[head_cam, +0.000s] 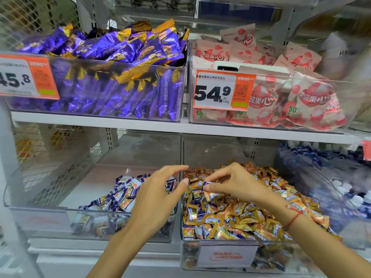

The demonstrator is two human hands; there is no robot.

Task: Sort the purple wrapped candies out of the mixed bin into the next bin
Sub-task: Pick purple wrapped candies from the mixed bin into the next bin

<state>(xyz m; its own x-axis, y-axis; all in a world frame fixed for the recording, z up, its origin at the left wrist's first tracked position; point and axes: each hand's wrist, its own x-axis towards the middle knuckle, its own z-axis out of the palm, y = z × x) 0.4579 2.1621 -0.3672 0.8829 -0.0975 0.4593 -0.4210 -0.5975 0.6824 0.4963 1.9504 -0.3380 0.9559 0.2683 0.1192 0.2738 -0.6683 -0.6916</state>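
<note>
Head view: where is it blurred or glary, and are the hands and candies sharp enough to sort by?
Head view: the hands, left and right, and the mixed bin candies are fairly sharp; the right edge smears, blurring the blue candies; wide-angle bending curves the shelf; soft reflections haze the clear walls of the next bin.

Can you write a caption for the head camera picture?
Right hand pinches a purple candy over the mixed bin; left hand waits open.

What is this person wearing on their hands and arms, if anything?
Both forearms are bare, with no sleeves in view and no gloves. The right hand has a thin red string bracelet at the wrist. The left hand shows no bracelet, watch or ring.
</note>
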